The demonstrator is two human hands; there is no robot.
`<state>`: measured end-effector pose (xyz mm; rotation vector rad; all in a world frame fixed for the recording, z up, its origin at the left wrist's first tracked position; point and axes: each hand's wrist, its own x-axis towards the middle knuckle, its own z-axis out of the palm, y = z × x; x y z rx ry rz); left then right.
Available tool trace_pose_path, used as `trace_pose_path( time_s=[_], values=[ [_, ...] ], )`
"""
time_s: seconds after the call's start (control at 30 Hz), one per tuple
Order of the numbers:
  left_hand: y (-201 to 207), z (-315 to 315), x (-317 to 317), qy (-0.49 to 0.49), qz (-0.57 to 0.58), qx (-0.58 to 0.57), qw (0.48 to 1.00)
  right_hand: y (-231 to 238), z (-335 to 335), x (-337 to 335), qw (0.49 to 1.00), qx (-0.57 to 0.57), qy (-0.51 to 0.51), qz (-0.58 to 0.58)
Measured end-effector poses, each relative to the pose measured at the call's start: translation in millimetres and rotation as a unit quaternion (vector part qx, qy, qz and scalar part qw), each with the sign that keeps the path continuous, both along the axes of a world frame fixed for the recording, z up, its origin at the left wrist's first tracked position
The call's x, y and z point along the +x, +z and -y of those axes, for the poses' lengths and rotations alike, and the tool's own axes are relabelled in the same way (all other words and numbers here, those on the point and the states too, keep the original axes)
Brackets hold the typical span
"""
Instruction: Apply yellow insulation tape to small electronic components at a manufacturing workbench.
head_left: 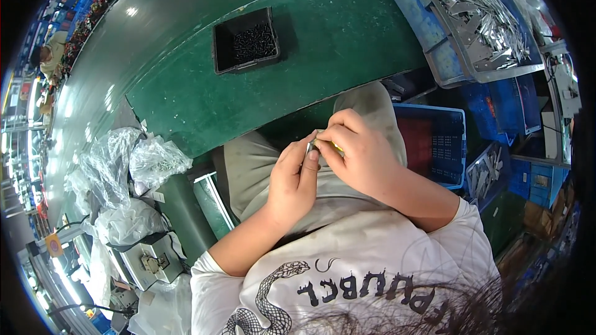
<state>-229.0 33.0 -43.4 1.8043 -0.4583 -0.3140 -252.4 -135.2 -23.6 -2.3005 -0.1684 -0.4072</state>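
My left hand [293, 180] and my right hand [357, 149] meet over my lap, fingertips together. Between them they pinch a small metal part [312, 144], with a bit of yellow showing beside it under my right fingers. Most of the part is hidden by my fingers. A black square tray of small dark screws [245, 40] sits on the green table [347, 37] ahead of my hands, out of their reach at this moment.
A blue bin of several shiny metal brackets [478, 18] stands at the upper right. A blue crate [434, 142] sits beside my right knee. Clear plastic bags [133, 161] and a small grey machine [152, 260] lie at the left. Another person [49, 56] is far left.
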Motion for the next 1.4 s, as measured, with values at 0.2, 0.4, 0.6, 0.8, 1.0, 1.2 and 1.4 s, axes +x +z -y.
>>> trace_pose_path(
  time_s=[0.2, 0.4, 0.6, 0.8, 1.0, 1.2, 1.4],
  values=[
    [-13, -6, -7, 0.013, -0.021, -0.045, 0.999, 7, -2, -4, 1.000, -0.009, 0.004, 0.022],
    [-11, -5, -10, 0.019, -0.085, -0.147, 0.985, 8, -4, -7, 0.998, -0.027, 0.014, 0.057],
    [-10, -5, -8, 0.015, -0.124, -0.180, 0.976, 8, 0, -8, 0.995, -0.034, 0.039, 0.080],
    [-19, -7, -8, 0.018, -0.086, -0.153, 0.984, 12, 7, -6, 0.994, -0.038, 0.065, 0.076],
    [-17, -5, -3, 0.066, -0.108, -0.137, 0.983, 20, 19, -5, 0.981, -0.093, 0.130, 0.107],
    [-20, -4, -3, 0.071, -0.083, -0.101, 0.989, 32, 20, -13, 0.980, -0.141, 0.139, 0.036],
    [-15, -18, 25, 0.148, -0.108, -0.152, 0.971, 47, 34, -15, 0.980, -0.164, 0.097, 0.063]
  ],
)
